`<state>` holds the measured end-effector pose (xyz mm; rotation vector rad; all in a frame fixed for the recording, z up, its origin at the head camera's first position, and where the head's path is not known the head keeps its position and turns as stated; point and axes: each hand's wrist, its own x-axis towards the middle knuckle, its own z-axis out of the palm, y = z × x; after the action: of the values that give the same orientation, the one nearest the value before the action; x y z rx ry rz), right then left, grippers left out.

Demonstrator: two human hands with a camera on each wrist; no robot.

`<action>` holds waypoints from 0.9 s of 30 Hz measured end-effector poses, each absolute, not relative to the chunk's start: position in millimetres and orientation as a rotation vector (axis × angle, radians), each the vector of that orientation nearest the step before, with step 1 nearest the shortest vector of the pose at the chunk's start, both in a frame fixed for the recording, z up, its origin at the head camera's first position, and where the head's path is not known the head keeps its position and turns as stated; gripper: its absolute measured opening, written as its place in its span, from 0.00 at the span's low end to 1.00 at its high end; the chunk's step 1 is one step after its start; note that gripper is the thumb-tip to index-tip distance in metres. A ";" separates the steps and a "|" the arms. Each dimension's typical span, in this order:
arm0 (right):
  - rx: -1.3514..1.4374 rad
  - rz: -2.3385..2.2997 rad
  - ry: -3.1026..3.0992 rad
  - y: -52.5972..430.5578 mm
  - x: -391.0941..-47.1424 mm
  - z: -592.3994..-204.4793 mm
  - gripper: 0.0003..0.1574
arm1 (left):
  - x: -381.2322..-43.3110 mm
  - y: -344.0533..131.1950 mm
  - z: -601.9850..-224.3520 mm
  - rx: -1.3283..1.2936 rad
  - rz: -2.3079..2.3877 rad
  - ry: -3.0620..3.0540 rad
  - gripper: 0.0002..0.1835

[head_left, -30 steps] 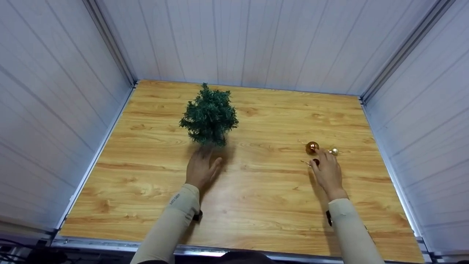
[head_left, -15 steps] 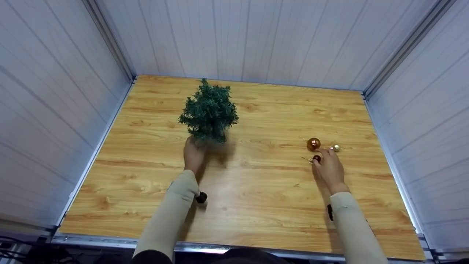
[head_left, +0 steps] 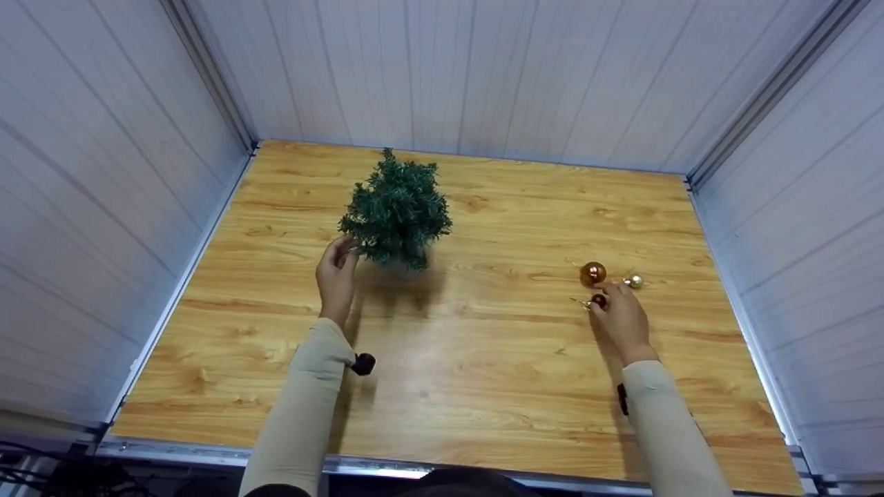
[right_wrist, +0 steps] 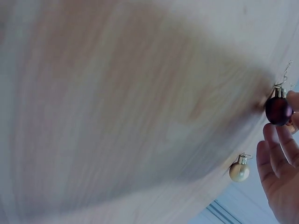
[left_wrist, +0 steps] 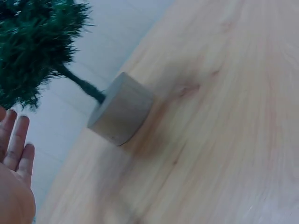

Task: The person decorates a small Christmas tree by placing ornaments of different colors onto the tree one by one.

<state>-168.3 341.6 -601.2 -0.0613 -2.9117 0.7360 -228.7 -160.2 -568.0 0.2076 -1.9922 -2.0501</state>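
A small artificial Christmas tree (head_left: pixel 397 210) stands toward the back left; its round base (left_wrist: pixel 124 109) shows in the left wrist view. At its lower left branches is my left hand (head_left: pixel 336 276), fingertips right at the needles. Several of its fingers (left_wrist: pixel 16 140) look extended, while the thumb is out of that view. My right hand (head_left: pixel 625 324) pinches a small dark red bauble (right_wrist: pixel 279 111) with thumb and fingertip over the tabletop. Close by lie a larger copper bauble (head_left: pixel 592 273) and a small pale gold bauble (right_wrist: pixel 239 172), each with a hanging string.
The wood-grain table (head_left: pixel 476 386) is enclosed by white panel walls (head_left: pixel 469 83) at the back and both sides. A metal rail (head_left: pixel 387 471) runs along its front edge. Dark cables (head_left: pixel 69 473) lie below at the front left.
My left hand has moved from in front of the tree's base to the left and up to the lower left branches. The right hand has stayed at the dark red bauble, nearly unmoved.
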 end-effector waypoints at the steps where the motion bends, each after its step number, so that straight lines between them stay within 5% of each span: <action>1: -0.061 0.745 -2.910 341.7 -169.0 -601.4 0.25 | -227.7 -161.7 -566.3 0.181 -2.036 -1.976 0.17; 27: -0.125 0.902 -2.819 337.8 -159.6 -608.6 0.21 | -209.1 -157.3 -537.8 0.068 -1.914 -2.108 0.21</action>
<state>-159.6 337.8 -608.6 -0.1253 -2.8191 0.9023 -209.1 -157.3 -537.8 0.0676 -2.1077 -1.9139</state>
